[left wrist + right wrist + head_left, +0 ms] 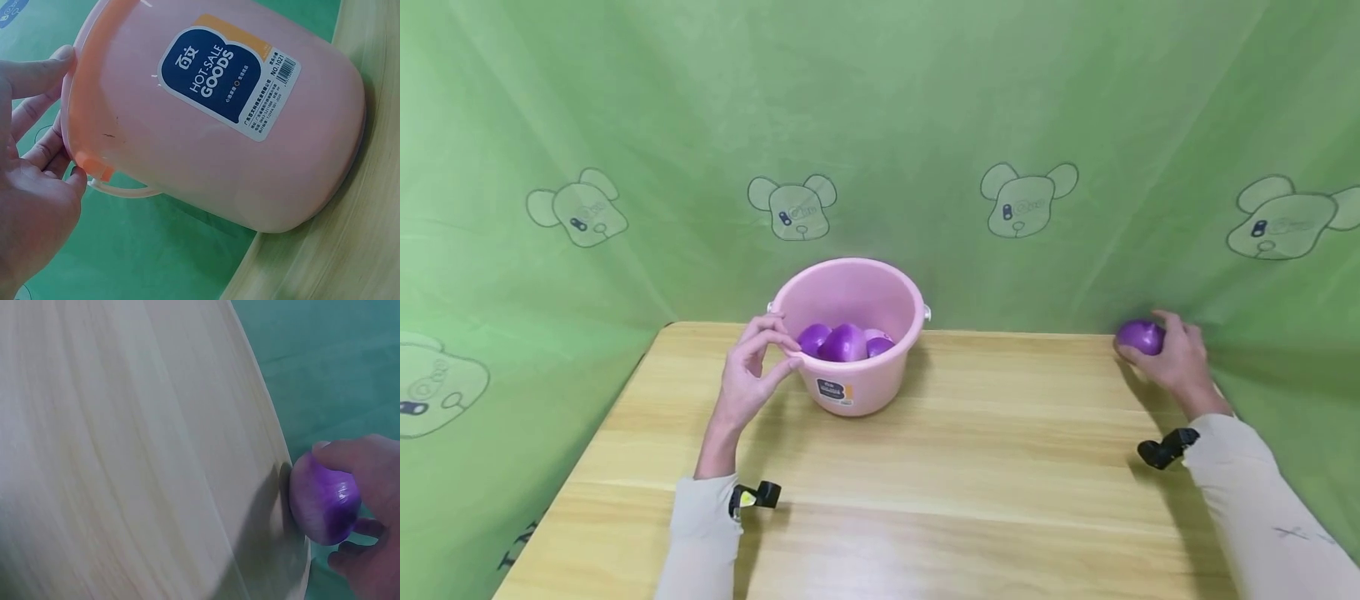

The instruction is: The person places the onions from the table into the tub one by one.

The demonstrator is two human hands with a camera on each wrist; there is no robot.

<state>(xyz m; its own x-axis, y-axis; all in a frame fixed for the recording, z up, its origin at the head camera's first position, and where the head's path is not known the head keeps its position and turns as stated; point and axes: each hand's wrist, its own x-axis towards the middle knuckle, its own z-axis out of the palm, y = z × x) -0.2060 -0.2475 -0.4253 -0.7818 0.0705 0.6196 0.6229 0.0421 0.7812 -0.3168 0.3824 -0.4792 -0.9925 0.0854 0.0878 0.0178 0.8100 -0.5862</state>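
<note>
A pink bucket (865,387) stands upright near the table's back edge, with several purple onions (844,342) inside it. My left hand (750,375) pinches the bucket's rim at its near left side, thumb outside. In the left wrist view the thumb and fingers of the left hand (40,162) meet the rim, and a printed label (228,81) shows on the bucket wall. Over at the table's back right corner my right hand (1180,358) grips another purple onion (1141,337). The right wrist view shows this onion (325,499) between thumb and fingers, by the table edge.
The wooden table (1000,467) has a light, striped grain. A green curtain (910,108) printed with bear heads hangs behind it and along both sides. Black wrist cameras sit on both sleeves. The bucket's white handle (128,189) hangs at its side.
</note>
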